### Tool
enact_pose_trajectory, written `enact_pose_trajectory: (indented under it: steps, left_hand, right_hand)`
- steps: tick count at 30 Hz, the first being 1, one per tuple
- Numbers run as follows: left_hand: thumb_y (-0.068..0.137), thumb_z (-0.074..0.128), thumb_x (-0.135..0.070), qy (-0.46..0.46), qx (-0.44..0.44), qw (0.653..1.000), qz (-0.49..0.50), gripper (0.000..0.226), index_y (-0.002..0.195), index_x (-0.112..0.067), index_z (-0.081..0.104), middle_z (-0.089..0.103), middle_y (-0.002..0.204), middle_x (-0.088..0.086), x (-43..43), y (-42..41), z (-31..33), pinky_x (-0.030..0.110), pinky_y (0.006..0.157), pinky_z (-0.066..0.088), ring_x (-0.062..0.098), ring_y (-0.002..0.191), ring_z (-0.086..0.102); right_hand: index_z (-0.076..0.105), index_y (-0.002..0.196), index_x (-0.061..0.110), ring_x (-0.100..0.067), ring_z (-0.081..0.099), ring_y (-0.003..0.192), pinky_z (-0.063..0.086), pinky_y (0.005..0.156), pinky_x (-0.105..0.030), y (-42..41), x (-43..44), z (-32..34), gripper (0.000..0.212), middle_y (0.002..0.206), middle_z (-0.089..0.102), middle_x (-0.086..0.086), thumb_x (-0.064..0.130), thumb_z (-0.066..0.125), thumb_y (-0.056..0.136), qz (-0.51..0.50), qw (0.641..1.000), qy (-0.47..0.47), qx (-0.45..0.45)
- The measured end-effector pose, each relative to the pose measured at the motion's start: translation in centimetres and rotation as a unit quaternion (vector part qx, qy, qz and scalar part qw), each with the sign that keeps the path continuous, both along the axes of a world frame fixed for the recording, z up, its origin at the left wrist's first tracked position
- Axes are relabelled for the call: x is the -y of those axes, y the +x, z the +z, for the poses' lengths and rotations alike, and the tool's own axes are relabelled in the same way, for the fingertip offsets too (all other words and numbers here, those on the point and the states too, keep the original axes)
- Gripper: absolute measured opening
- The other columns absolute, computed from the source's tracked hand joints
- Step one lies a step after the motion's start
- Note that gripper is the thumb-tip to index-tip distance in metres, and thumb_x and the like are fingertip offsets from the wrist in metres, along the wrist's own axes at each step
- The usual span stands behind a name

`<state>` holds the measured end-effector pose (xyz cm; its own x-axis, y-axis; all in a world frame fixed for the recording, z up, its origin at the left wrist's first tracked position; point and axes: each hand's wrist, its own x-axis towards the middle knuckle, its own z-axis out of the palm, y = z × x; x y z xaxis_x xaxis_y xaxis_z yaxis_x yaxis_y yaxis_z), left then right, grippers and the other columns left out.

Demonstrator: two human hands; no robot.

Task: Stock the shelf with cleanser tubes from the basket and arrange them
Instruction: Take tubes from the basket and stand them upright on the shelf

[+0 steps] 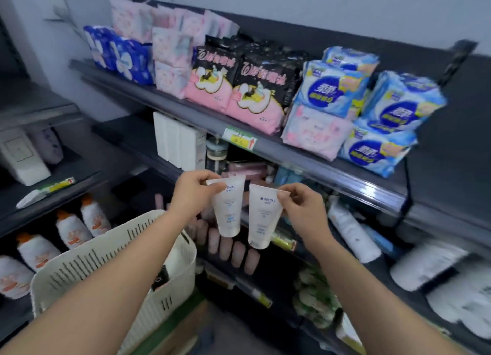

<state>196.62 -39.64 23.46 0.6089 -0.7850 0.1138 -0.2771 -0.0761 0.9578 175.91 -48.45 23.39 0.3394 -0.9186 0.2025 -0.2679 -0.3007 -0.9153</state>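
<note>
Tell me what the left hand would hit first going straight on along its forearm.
Probably the jar beside the white boxes; the left hand and its tube aim there, though depth is unclear.

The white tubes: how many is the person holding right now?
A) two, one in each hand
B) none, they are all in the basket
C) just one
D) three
A: the left hand pinches one white tube by its flat top end, and the right hand pinches a second tube the same way, so both tubes hang down.
</note>
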Motion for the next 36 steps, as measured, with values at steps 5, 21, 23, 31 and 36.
enact_pose_trajectory:
  steps: [5,21,23,31,36]
  left_hand:
    - [0.081,0.072,-0.009,-0.027,0.027,0.997,-0.066,0.006,0.079,-0.015,0.072,0.069,0.075,0.003,3.0,-7.9,3.6,0.028,0.060,0.049,0.017,0.063,0.060]
    - [0.078,0.075,-0.005,-0.134,-0.001,0.974,-0.185,0.020,0.071,-0.023,0.068,0.065,0.076,0.009,10.8,-34.1,11.8,0.037,0.073,0.049,0.020,0.072,0.057]
    - [0.078,0.075,-0.006,-0.141,-0.002,0.969,-0.202,0.020,0.072,-0.024,0.069,0.067,0.076,0.007,11.6,-36.7,12.6,0.037,0.073,0.049,0.020,0.074,0.058]
    - [0.080,0.073,-0.008,-0.158,0.007,0.952,-0.261,0.014,0.073,-0.020,0.070,0.068,0.078,0.002,16.0,-45.3,16.1,0.035,0.074,0.053,0.015,0.075,0.061]
    - [0.080,0.073,-0.013,-0.147,0.026,0.947,-0.283,0.012,0.072,-0.022,0.071,0.071,0.079,-0.005,20.1,-49.8,17.1,0.037,0.078,0.056,0.012,0.075,0.064]
  right_hand:
    - [0.067,0.075,0.033,-0.032,0.067,0.076,0.054,0.074,-0.056,-8.5,1.2,3.2,0.007,0.076,0.070,-0.006,0.037,0.062,0.077,-0.037,0.998,-0.024,0.044]
    - [0.067,0.079,0.018,-0.020,0.054,0.064,0.056,0.069,-0.055,-35.3,1.9,11.2,0.014,0.065,0.056,-0.004,0.009,0.062,0.089,-0.145,0.980,-0.095,0.093]
    - [0.066,0.077,0.021,-0.023,0.055,0.068,0.056,0.068,-0.057,-37.8,2.2,11.7,0.016,0.070,0.058,-0.010,0.010,0.062,0.089,-0.157,0.977,-0.100,0.099]
    - [0.068,0.075,0.025,-0.023,0.059,0.072,0.055,0.075,-0.057,-46.0,4.0,14.0,0.015,0.086,0.068,-0.022,0.015,0.064,0.086,-0.228,0.959,-0.136,0.100]
    - [0.066,0.080,0.023,-0.018,0.062,0.073,0.058,0.078,-0.049,-49.9,6.8,15.6,0.013,0.087,0.071,-0.013,0.013,0.064,0.089,-0.271,0.947,-0.154,0.081]
